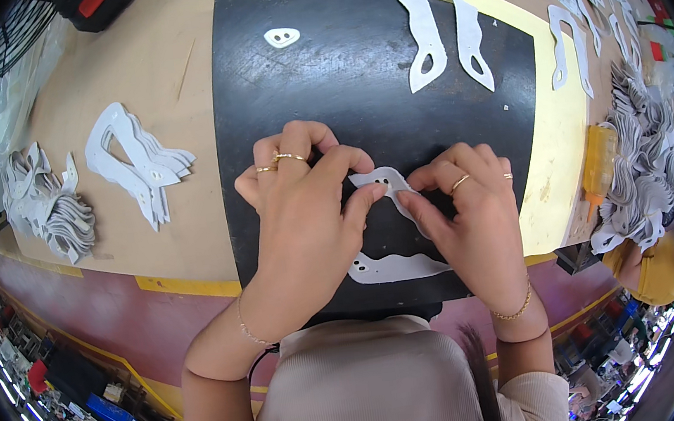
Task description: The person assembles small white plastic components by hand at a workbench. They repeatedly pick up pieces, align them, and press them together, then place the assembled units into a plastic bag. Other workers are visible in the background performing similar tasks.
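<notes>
Left fingers seem to pinch the holed end of the white cutout [394, 177] over the black board [298, 90], right hand [474, 207] grips its edge; uneven pulling could skew it.

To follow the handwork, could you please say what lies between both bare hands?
The head view shows two flat, wavy white strips with dark holes between the left hand and right hand; any join is hidden.
</notes>
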The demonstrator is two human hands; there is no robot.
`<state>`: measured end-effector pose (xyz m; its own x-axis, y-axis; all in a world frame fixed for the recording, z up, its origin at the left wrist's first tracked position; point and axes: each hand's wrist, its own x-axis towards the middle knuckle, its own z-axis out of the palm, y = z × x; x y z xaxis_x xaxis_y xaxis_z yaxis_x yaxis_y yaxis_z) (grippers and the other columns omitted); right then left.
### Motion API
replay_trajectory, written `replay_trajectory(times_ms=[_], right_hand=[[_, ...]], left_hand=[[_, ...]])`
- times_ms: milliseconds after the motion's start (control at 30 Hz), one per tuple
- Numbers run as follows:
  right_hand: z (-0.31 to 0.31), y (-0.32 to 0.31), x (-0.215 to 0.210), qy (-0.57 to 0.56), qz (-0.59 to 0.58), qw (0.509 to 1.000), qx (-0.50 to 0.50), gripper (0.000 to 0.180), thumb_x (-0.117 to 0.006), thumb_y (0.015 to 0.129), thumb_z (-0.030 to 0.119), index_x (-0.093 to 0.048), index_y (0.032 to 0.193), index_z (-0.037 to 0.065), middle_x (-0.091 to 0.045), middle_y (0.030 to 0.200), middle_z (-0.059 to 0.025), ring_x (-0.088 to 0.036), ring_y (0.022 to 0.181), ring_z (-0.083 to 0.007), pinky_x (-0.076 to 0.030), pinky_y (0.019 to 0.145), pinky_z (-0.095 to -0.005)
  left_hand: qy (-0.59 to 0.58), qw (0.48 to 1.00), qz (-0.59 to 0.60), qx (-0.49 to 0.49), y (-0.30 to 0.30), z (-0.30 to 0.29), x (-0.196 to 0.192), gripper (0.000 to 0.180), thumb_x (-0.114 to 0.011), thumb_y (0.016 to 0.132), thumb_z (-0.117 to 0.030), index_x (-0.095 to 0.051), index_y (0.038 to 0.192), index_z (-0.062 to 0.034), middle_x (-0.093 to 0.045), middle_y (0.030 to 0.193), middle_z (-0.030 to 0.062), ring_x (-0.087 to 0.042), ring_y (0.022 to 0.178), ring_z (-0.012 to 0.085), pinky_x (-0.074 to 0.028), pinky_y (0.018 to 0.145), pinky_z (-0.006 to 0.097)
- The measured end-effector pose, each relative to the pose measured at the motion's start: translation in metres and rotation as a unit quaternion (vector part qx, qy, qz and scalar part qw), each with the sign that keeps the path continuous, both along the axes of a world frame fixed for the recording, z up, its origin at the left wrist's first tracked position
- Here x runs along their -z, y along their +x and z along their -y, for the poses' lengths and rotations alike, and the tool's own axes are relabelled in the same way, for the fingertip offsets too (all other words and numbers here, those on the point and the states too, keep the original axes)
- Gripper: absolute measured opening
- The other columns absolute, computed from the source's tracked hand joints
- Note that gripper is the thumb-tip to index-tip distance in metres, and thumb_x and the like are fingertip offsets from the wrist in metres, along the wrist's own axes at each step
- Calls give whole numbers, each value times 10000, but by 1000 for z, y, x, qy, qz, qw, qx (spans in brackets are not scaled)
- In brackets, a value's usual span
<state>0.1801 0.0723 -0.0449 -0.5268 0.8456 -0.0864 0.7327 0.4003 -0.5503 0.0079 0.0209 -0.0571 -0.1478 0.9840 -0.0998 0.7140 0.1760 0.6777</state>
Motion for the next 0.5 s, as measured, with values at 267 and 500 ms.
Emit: replay_trajectory(times_ms=[267,500], right_hand=[[-3,-1,0,-20,2,1000,11,131,-805,755,140,-703,824,97,-567,810,-15,-507,805,-208,-306,800,-356],[-6,-2,-1,-39,6,999,13,124,-802,758,142,-702,816,100,-555,794,-18,-502,801,-208,-298,803,-354]], left_hand=[[14,1000,-11,5,-1,2,2,205,-792,757,-153,-671,918,-120,-497,1048,41,-440,999,258,-272,837,412],[23,1000,-18,8,-1,2,4,201,-786,765,-156,-665,921,-123,-489,1049,44,-441,995,261,-274,830,412]])
